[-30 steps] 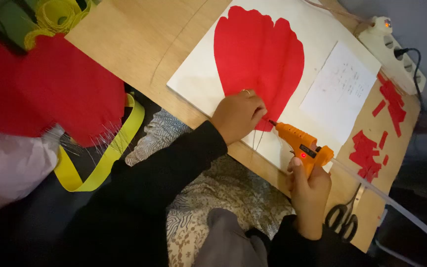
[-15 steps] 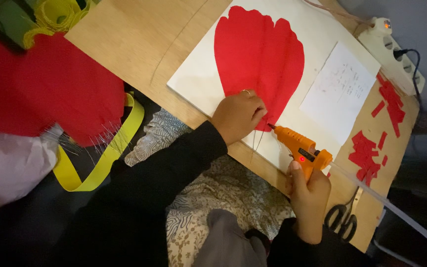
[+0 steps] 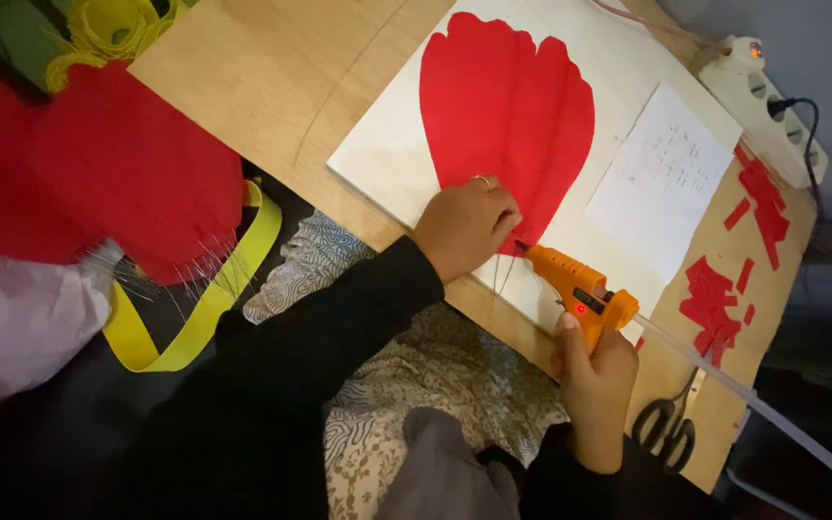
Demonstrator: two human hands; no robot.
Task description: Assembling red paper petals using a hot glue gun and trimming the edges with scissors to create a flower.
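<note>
Two hands at work over a large red petal [image 3: 507, 116] lying on a white sheet [image 3: 387, 159] on the table [image 3: 243, 87]; left hand [image 3: 464, 226] is curled down on the petal's narrow lower end, fingers pinching or pressing the paper there, a ring visible on one finger; right hand [image 3: 594, 371] is clenched round the grip of an orange glue gun [image 3: 580, 289], thumb up along its back, a small red light lit on its side.

Change against the frames of a second and half a second ago: slight; the gun's nozzle has edged in toward the left fingertips and now sits just beside them at the petal's base; left hand has not shifted; petal and sheet lie as before.

Reading: glue is being laid, or about to be laid, at the pinched base; whether glue is leaving the nozzle cannot be told.

Surroundings: small white note [image 3: 662, 178] on the sheet, right of the petal; red scraps [image 3: 734, 260] beyond it; scissors [image 3: 666, 429] near the right wrist; power strip [image 3: 772, 101] at the far corner; yellow ribbon [image 3: 195, 308] off the table's near edge.
</note>
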